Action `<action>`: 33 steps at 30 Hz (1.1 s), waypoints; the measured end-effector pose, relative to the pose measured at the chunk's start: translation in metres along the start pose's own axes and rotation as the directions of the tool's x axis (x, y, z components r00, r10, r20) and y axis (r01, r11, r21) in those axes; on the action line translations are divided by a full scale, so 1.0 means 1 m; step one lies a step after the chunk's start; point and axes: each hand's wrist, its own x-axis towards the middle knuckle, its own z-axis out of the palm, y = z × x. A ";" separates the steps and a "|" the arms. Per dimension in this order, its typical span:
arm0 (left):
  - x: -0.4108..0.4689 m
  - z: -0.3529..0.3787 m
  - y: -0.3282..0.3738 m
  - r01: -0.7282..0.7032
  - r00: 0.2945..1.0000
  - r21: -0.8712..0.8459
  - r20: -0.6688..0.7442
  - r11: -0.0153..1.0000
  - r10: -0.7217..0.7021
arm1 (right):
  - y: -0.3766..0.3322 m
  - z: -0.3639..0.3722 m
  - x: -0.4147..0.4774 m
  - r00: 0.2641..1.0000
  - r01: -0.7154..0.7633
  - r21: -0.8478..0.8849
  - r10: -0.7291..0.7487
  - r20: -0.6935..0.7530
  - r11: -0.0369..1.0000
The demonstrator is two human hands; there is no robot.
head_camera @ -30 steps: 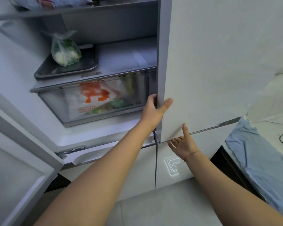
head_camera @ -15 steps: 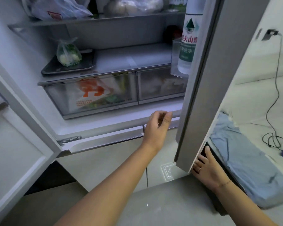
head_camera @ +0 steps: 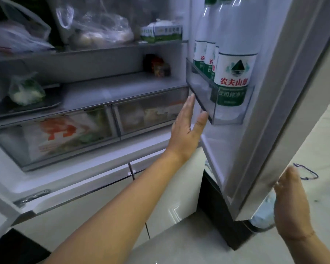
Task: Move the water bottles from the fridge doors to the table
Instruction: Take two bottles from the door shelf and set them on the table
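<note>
The right fridge door [head_camera: 271, 115] stands swung open. Its clear door bin [head_camera: 202, 100] holds several upright water bottles with green-and-white labels; the nearest bottle [head_camera: 234, 73] shows its label in full, and the others [head_camera: 205, 56] line up behind it. My left hand [head_camera: 187, 128] is open with fingers spread, just below and left of the bin, its fingertips near the bin's lower edge. My right hand [head_camera: 291, 202] rests on the outer edge of the door near its bottom corner; its fingers are hidden behind the edge.
Fridge shelves hold plastic bags [head_camera: 101, 31], green cartons [head_camera: 160, 33] and a dark tray [head_camera: 25, 105] with a bagged vegetable. Two clear drawers [head_camera: 149, 113] sit below. The left door [head_camera: 0, 216] is open at the lower left. A pale surface with a cable [head_camera: 307, 172] lies right.
The right door has swung from shut to wide open, showing the bottles. My left hand left the door edge and rose toward the bin. My right hand followed the door's outer edge rightward.
</note>
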 end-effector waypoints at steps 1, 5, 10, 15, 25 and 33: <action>0.004 0.007 0.006 -0.036 0.999 0.020 0.032 0.999 0.035 | 0.005 -0.010 0.002 0.998 -0.012 0.056 0.016 -0.068 0.998; 0.014 0.032 0.022 -0.129 0.984 0.076 0.136 0.989 0.118 | 0.014 -0.039 0.019 0.977 0.134 -0.221 -0.167 -0.135 0.966; 0.030 0.044 0.026 -0.194 0.957 0.126 0.242 0.973 0.160 | 0.010 -0.071 0.063 0.951 0.164 -0.362 -0.245 -0.190 0.918; 0.073 0.040 0.030 -0.300 0.928 0.188 0.286 0.935 0.240 | -0.011 -0.085 0.092 0.915 0.195 -0.418 -0.318 -0.248 0.887; 0.155 0.046 0.040 -0.555 0.785 0.419 0.550 0.719 0.286 | -0.068 -0.075 0.137 0.855 0.165 -0.462 -0.360 -0.373 0.871; 0.164 0.072 0.047 -0.564 0.771 0.319 0.534 0.762 0.347 | -0.142 -0.028 0.133 0.625 0.361 -0.711 -0.723 -0.296 0.603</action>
